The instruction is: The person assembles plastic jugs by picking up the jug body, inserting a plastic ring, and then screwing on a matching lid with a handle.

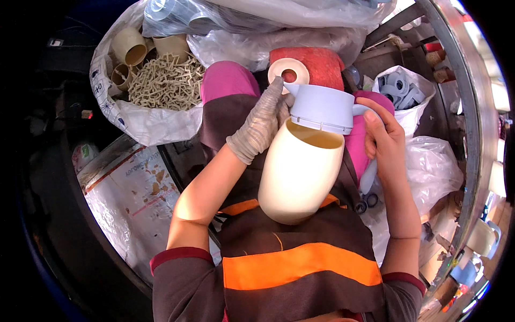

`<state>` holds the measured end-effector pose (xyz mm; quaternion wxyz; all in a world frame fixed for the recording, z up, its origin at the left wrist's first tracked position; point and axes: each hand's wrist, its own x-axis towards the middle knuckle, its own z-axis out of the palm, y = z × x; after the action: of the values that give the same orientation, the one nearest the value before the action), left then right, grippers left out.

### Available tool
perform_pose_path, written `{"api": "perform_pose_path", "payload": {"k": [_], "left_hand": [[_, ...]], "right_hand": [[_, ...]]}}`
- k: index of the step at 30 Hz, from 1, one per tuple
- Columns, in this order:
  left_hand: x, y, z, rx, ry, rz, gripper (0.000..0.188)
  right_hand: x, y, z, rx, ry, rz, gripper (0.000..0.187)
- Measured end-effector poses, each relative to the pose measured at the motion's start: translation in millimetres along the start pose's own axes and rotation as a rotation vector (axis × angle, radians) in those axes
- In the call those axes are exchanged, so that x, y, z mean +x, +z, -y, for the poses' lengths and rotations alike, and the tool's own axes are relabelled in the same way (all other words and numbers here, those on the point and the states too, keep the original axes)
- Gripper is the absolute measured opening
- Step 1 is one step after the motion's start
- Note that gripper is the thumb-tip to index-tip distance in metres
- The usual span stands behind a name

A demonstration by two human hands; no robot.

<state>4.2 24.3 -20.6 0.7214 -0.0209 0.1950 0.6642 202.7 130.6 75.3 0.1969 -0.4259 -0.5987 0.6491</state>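
Note:
A cream, barrel-shaped jug body (300, 174) leans against my lap, its open mouth facing up and away. Over that mouth sits a pale blue collar (323, 110) with a spout and a side handle (369, 176), slightly tilted; a gap shows the cream inside below it. My left hand (262, 122), in a thin grey glove, grips the collar at its spout side, fingers partly hidden behind. Bare, my right hand (385, 140) is closed round the handle. Just beyond the spout, a cream ring (300, 68) lies on a red cloth (327, 60).
At the far left, a white sack (161, 126) holds cream jug bodies (129, 45) and many small beige sticks (163, 83). Grey handle-like parts (399, 88) fill a smaller bag at the right. Clear plastic bags (432, 172) lie nearby. A metal frame (473, 107) curves along the right.

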Motion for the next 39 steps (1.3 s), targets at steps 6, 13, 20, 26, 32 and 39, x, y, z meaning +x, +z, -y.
{"api": "perform_pose_path", "payload": {"k": [6,13,20,26,32,39], "left_hand": [[-5,12,10,0.248,0.027,0.066,0.067],[-15,15,6,0.46,-0.05,0.179,0.069],[-19,21,5,0.687,0.0,0.129,0.068],[-27,23,9,0.777,0.022,0.103,0.064],[-24,30,13,0.866,0.083,0.149,0.056],[51,12,-35,2.084,0.542,-0.346,0.068]], "right_hand": [[-6,7,-10,-0.151,-0.028,-0.081,0.026],[-14,6,-32,-0.137,-0.063,-0.06,0.025],[-8,8,-55,-0.208,-0.052,-0.11,0.026],[-11,-3,-44,-0.152,0.01,0.06,0.029],[0,-26,-18,-0.134,0.234,0.346,0.044],[-5,-34,-17,-0.17,0.179,0.333,0.036]]}}
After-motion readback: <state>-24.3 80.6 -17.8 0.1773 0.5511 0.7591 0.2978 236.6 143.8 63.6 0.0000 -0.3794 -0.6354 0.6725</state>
